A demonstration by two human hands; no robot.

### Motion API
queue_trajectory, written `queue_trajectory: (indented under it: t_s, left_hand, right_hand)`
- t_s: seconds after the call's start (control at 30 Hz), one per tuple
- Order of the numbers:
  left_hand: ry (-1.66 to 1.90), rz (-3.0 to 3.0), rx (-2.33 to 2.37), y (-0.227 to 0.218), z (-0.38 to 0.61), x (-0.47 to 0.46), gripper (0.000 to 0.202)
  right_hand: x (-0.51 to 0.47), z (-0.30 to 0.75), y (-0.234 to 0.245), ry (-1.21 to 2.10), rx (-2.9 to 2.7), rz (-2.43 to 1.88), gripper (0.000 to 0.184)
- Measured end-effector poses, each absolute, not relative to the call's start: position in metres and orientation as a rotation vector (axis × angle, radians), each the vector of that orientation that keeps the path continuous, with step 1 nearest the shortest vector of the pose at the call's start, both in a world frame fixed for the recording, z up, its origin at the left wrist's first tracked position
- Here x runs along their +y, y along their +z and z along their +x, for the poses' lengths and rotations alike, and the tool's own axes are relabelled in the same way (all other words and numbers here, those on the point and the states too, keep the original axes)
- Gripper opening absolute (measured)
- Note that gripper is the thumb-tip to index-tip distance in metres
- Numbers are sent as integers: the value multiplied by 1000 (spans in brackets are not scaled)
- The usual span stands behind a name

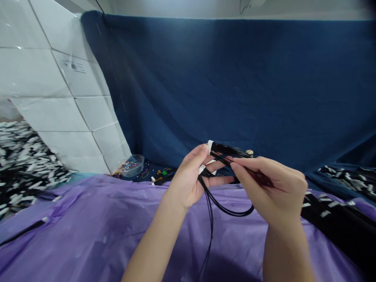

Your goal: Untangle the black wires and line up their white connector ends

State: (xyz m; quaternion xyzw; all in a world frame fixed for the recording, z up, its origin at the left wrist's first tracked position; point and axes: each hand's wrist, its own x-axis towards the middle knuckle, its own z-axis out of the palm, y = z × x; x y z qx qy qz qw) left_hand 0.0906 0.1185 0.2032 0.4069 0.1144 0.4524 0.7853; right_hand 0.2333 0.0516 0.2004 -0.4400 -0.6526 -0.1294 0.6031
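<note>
My left hand (190, 176) grips a bundle of thin black cords (227, 149) by a white end tag (210, 146), thumb pressed on top. More white tags show between its fingers. From that hand a loop of cord (232, 211) hangs toward the right, and loose strands (210, 231) drop below. My right hand (273, 188) pinches cord from the same bundle between thumb and forefinger, just right of the left fingers. Its other fingers are curled, and what lies inside them is partly hidden.
Purple cloth (96, 227) covers the surface. Piles of black cords with white tags (26, 164) lie at left, more black bundles (337, 215) at right. A clear plastic bowl (133, 165) and small beads stand before the blue curtain (235, 78). White boxes (61, 113) are stacked at left.
</note>
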Motion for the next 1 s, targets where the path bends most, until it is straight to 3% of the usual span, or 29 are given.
queue_trajectory:
  t_s: [1.0]
  left_hand:
    - [1029,864,268,202,94,116,20]
  right_hand:
    - [54,229,200,-378,-1521,-1067,9]
